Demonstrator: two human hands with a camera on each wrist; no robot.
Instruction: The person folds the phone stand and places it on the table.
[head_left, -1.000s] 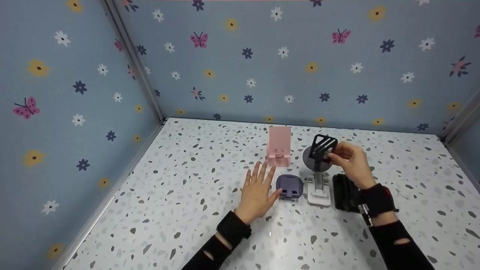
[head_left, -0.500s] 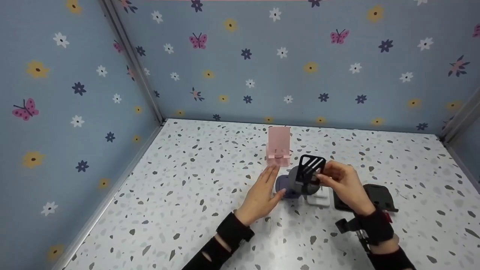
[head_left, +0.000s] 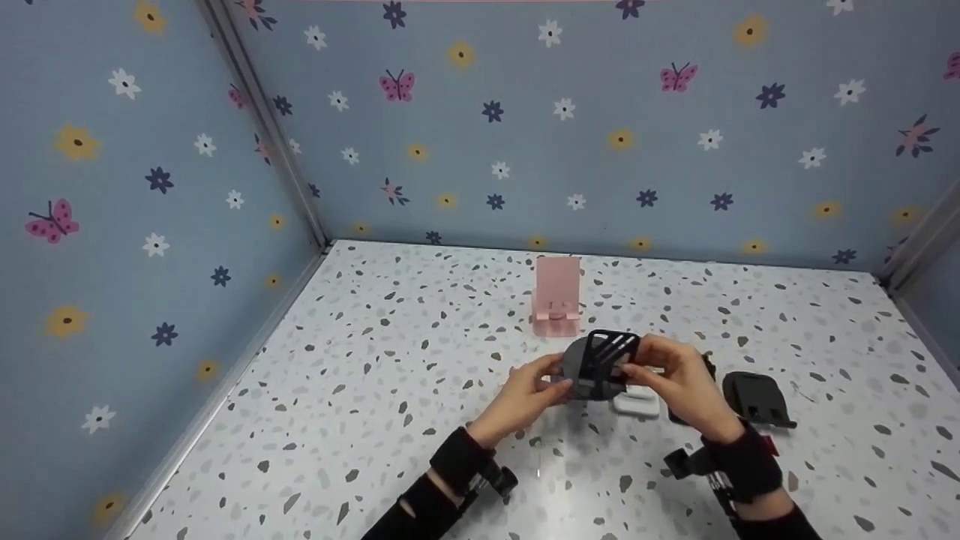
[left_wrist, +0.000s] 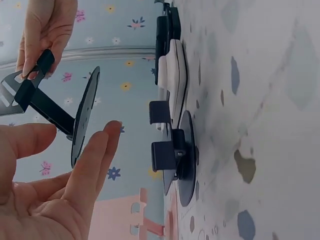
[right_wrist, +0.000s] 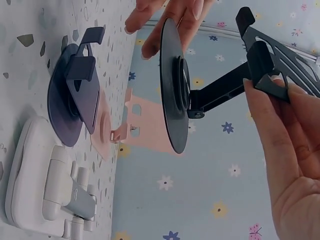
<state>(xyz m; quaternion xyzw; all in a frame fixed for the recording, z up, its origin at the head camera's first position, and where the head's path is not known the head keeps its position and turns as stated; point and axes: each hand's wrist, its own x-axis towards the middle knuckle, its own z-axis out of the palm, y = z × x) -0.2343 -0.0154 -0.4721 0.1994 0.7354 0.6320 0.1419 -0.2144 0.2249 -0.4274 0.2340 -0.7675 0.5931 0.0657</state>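
My right hand (head_left: 679, 382) pinches the slotted holder plate of a black phone stand (head_left: 606, 364), raised off the table. The stand's round base (right_wrist: 170, 87) faces left, joined to the plate by a short arm (left_wrist: 52, 112). At that base is my left hand (head_left: 517, 397), thumb on one side and fingers on the other. In the left wrist view a gap shows between thumb and disc; whether the fingers touch it I cannot tell. Below the held stand, a purple phone stand (left_wrist: 186, 155) rests on the table, mostly hidden in the head view.
A pink phone stand (head_left: 557, 296) stands upright behind. To the right lie a folded white stand (head_left: 636, 403) and a dark grey stand (head_left: 757, 397); another black item is partly hidden by my right hand. Patterned panels (head_left: 480, 120) border the speckled table (head_left: 390, 420).
My right hand has brought the black stand down and left, from behind the white stand to above the purple one. My left hand has turned and moved to the stand's base.
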